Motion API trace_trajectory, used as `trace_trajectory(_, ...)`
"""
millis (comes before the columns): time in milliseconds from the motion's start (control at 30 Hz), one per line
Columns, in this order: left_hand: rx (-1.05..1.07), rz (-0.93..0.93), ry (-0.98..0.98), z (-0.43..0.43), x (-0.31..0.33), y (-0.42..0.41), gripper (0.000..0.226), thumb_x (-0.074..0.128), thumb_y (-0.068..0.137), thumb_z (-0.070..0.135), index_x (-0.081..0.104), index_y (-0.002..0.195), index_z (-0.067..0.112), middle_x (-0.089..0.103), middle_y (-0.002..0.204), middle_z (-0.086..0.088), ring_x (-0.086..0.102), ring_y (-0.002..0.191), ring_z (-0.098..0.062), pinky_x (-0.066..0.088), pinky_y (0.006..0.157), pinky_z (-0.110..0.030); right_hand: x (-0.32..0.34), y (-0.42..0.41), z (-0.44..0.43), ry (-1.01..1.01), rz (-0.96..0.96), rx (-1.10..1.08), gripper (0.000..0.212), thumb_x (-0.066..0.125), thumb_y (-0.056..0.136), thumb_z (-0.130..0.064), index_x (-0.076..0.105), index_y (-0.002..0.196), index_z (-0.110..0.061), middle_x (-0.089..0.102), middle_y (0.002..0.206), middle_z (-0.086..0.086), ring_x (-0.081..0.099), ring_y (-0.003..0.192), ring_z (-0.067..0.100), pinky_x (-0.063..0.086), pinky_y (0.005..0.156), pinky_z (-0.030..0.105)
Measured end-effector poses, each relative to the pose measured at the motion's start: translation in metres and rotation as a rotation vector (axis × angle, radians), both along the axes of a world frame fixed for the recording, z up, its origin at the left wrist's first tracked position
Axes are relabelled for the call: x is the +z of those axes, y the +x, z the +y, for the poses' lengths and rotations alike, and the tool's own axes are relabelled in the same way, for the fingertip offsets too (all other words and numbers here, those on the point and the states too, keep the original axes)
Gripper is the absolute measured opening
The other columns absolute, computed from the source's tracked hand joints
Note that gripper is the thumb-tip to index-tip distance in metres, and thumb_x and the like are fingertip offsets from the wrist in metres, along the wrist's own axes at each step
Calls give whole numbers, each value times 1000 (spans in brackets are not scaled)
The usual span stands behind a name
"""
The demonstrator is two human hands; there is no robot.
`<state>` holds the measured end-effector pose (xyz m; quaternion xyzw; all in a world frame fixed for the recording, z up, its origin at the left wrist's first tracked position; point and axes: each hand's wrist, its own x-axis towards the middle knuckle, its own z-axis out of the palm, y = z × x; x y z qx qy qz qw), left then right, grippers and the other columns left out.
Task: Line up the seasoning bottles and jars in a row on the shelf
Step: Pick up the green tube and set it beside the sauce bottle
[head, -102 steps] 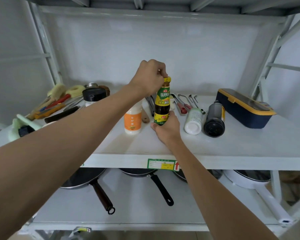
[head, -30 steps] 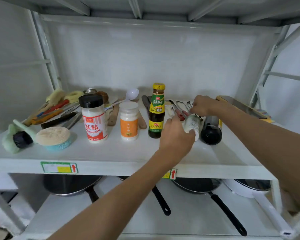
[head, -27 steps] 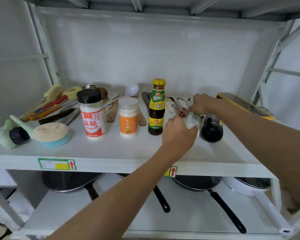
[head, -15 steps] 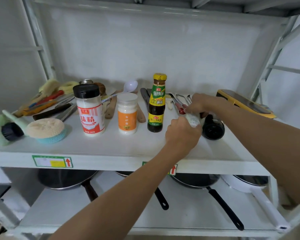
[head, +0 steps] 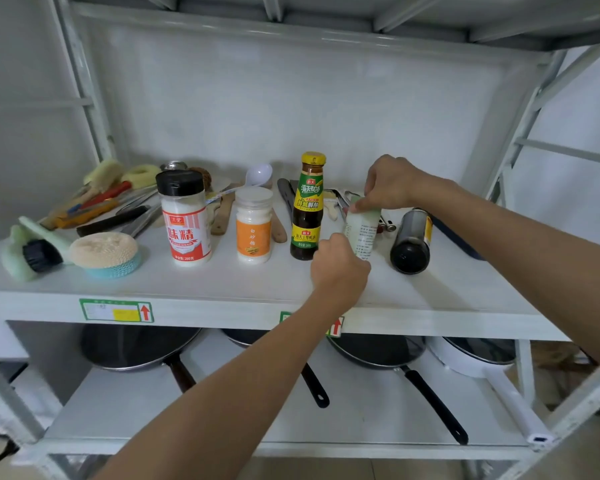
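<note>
On the white shelf [head: 222,282] three containers stand in a row: a black-capped jar with a red label [head: 185,218], a white jar with an orange label [head: 254,226] and a dark sauce bottle with a yellow cap [head: 308,206]. Just right of the sauce bottle, a small white bottle with a pale green cap [head: 362,227] is nearly upright. My right hand [head: 392,183] pinches its cap from above. My left hand [head: 340,268] grips its base. A dark cylindrical bottle [head: 411,241] lies on its side further right.
Utensils, a white spoon [head: 259,174] and a wooden spatula [head: 224,213] lie behind the row. A round sponge [head: 104,251] and a brush [head: 32,252] sit at the left. A dark box edge [head: 454,239] is at the right. Pans [head: 136,346] rest on the lower shelf.
The small white bottle has been lifted from lying on its side to nearly upright beside the sauce bottle, both hands staying on it. Earlier, the sauce bottle was set down in the row.
</note>
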<state>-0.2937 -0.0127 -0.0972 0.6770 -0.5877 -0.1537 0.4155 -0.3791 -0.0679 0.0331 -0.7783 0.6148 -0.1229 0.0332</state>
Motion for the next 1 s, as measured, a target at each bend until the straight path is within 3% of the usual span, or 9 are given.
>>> trace_trajectory(100, 17, -26, 15, 1, -3, 1, 49, 76, 73, 30, 49, 108, 10, 56, 109, -12, 57, 100, -30, 49, 72, -35, -3, 0, 8, 43, -5, -4, 65, 82, 68, -46, 61, 109, 0, 62, 106, 10, 59, 101, 28, 52, 84, 37)
trace_trajectory(233, -26, -18, 37, -2, -4, 2, 54, 80, 69, 31, 50, 108, 10, 56, 111, -12, 58, 100, -29, 49, 74, -36, -4, -4, 13, 113, 3, 21, 57, 82, 69, -44, 67, 103, 0, 69, 101, 12, 63, 96, 28, 52, 81, 37)
trace_trajectory(367, -95, 23, 92, -9, -2, 11, 64, 83, 66, 34, 51, 114, 6, 55, 117, -12, 57, 102, -28, 44, 72, -32, -4, -10, 13, 124, 26, 64, 54, 82, 72, -40, 64, 110, -6, 66, 107, 9, 61, 98, 26, 49, 81, 32)
trace_trajectory(600, -212, 43, 85, -21, -1, 14, 75, 80, 69, 39, 47, 128, 6, 50, 132, -13, 49, 118, -26, 43, 91, -33, 1, -18, 19, 138, 50, 160, 53, 80, 75, -18, 63, 126, -19, 63, 128, -1, 54, 97, 12, 39, 83, 23)
trace_trajectory(733, -255, 77, 86, -23, 1, 13, 71, 83, 64, 40, 55, 120, 7, 58, 126, -9, 55, 113, -22, 44, 83, -26, 4, -16, 24, 161, 76, 164, 62, 69, 80, -3, 53, 138, -20, 57, 137, 0, 56, 115, 17, 42, 88, 24)
trace_trajectory(800, -251, 99, 76, -23, 0, 11, 64, 85, 61, 39, 60, 112, 9, 65, 117, -7, 60, 104, -19, 47, 78, -25, 5, -17, 24, 154, 25, 106, 62, 69, 84, -17, 45, 141, -14, 54, 137, 7, 54, 121, 24, 44, 90, 27)
trace_trajectory(867, -224, 104, 66, -22, 1, 9, 57, 86, 58, 40, 63, 102, 12, 67, 106, -4, 61, 94, -17, 47, 70, -25, 5, -18, 22, 90, -13, 22, 45, 70, 82, -44, 59, 108, -8, 61, 107, 10, 57, 102, 29, 48, 77, 34)
trace_trajectory(933, -183, 93, 65, -21, 1, 7, 55, 87, 55, 43, 60, 94, 14, 63, 96, -2, 59, 87, -17, 44, 65, -26, 3, -17, 22, 56, -22, -32, 48, 70, 78, -54, 47, 72, -12, 49, 77, 6, 52, 80, 28, 40, 57, 32)
trace_trajectory(1000, -162, 105, 75, -20, 1, 6, 59, 88, 54, 43, 55, 92, 13, 59, 94, -2, 57, 85, -18, 43, 63, -27, 0, -16, 22, 51, -4, -13, 48, 73, 77, -51, 55, 81, -7, 56, 84, 9, 57, 85, 28, 47, 65, 34)
